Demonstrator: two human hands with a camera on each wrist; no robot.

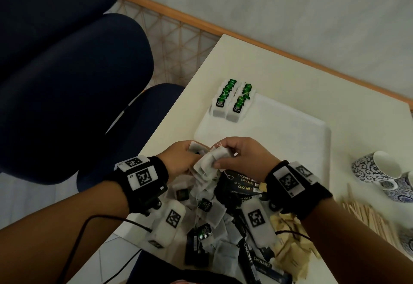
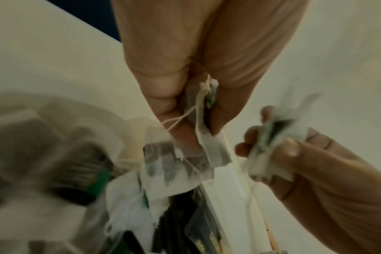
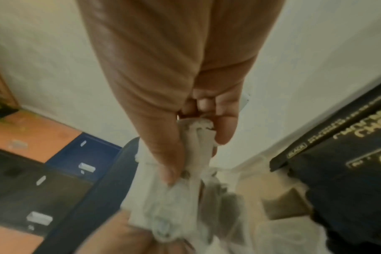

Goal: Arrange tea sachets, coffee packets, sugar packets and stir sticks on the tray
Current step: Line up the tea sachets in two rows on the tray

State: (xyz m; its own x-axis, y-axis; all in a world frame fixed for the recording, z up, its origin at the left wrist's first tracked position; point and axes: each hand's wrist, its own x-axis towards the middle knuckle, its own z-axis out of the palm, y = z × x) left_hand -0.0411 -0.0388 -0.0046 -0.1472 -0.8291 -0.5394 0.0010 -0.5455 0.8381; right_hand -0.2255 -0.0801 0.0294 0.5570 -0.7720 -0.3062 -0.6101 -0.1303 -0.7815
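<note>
My left hand [image 1: 190,152] pinches a white tea sachet [image 2: 215,151] by its top, strings trailing from it. Close beside it, my right hand [image 1: 223,157] grips a bunch of tea sachets [image 1: 206,164], seen crumpled between thumb and fingers in the right wrist view [image 3: 174,206]. Both hands hover over the near left edge of the white tray [image 1: 290,131]. Two rows of green-tagged tea sachets [image 1: 232,98] stand in the tray's far left corner. Below my hands lies a mixed heap of loose tea sachets [image 1: 214,214] and black coffee packets [image 1: 245,185].
Brown sugar packets [image 1: 290,245] lie at the heap's right side. Wooden stir sticks [image 1: 368,219] lie further right, beside blue-patterned cups [image 1: 380,169]. A dark blue chair [image 1: 67,82] stands off the table's left edge. Most of the tray's surface is bare.
</note>
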